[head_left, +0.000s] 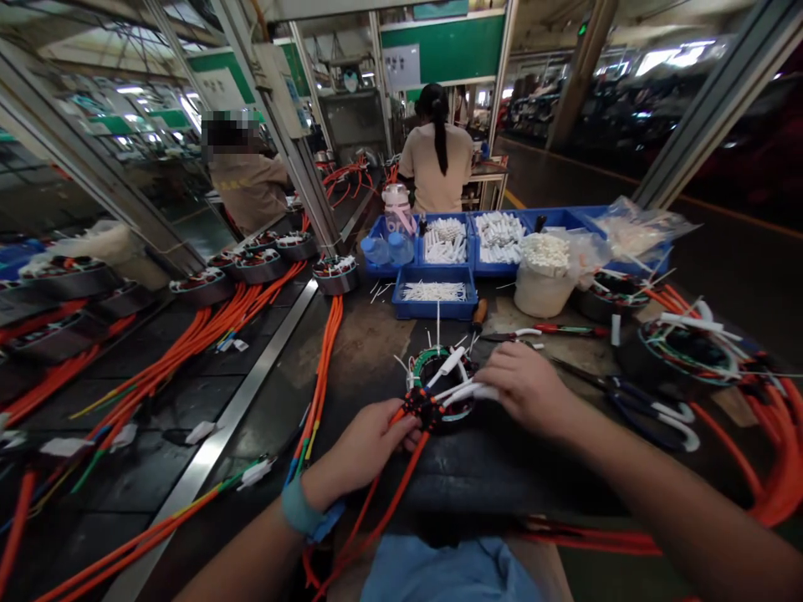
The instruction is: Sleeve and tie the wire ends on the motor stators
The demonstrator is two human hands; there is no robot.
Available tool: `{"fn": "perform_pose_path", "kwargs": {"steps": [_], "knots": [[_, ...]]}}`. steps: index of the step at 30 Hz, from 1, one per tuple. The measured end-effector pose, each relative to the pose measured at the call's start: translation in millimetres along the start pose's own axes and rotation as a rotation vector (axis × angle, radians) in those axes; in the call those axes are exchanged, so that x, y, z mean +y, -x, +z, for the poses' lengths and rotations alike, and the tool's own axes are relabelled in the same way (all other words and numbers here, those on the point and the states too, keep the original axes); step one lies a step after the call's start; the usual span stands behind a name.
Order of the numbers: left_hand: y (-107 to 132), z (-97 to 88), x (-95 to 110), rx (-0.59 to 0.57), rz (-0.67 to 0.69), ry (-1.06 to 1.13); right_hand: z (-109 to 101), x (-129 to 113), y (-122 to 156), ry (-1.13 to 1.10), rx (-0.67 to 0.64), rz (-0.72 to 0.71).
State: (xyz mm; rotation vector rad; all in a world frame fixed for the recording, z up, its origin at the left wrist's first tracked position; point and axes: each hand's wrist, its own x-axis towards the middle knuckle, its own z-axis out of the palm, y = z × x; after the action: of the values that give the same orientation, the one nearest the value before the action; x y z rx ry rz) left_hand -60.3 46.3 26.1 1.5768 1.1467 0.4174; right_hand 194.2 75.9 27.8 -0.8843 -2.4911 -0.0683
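A motor stator (pixel 429 365) with a green inner ring and white ties standing up from its rim lies on the dark bench before me. My left hand (pixel 376 439) is closed around the orange cables (pixel 401 485) at the stator's near-left edge, where black-and-orange pieces show by the fingertips. On the opposite side, my right hand (pixel 524 386) pinches the end of a white insulating sleeve (pixel 462 392) that runs across the stator. Another white sleeve (pixel 450 363) slants upward over the ring. The fingers partly hide the wire ends.
Blue bins (pixel 432 309) of white sleeves and ties stand behind the stator, beside a white tub (pixel 544 288). Pliers (pixel 652 411) and another stator (pixel 687 355) lie at right. Stators with orange cables (pixel 207 330) line the left conveyor. Two people sit further back.
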Motion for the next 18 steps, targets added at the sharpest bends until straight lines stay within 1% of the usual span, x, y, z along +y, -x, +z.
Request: {"fn": "perform_pose_path", "kwargs": {"steps": [2, 4, 6, 8, 10, 13, 15, 18], "knots": [[2.9, 10.7, -1.1, 0.033, 0.010, -0.040, -1.1, 16.3, -1.6, -0.066, -0.009, 0.002], [5.0, 25.0, -2.8, 0.096, 0.016, -0.093, 2.5, 28.2, -2.5, -0.111, -0.002, -0.019], [5.4, 38.2, -5.7, 0.172, -0.014, -0.123, 8.0, 34.2, -1.8, -0.137, 0.032, -0.026], [4.7, 44.8, -8.2, 0.203, -0.051, -0.101, 11.9, 35.8, 0.1, -0.167, 0.072, -0.029], [3.7, 42.9, -8.2, 0.183, -0.064, -0.064, 12.5, 35.7, 1.5, -0.219, 0.086, -0.024], [3.1, 33.3, -2.2, 0.106, -0.081, -0.001, 9.8, 37.5, 1.2, -0.316, 0.066, -0.029], [3.0, 30.6, 2.7, 0.083, -0.110, 0.055, 8.8, 41.2, -0.1, -0.381, 0.045, -0.044], [3.5, 33.0, 7.9, 0.131, -0.137, 0.095, 11.0, 49.7, -1.7, -0.514, -0.003, -0.060]]}}
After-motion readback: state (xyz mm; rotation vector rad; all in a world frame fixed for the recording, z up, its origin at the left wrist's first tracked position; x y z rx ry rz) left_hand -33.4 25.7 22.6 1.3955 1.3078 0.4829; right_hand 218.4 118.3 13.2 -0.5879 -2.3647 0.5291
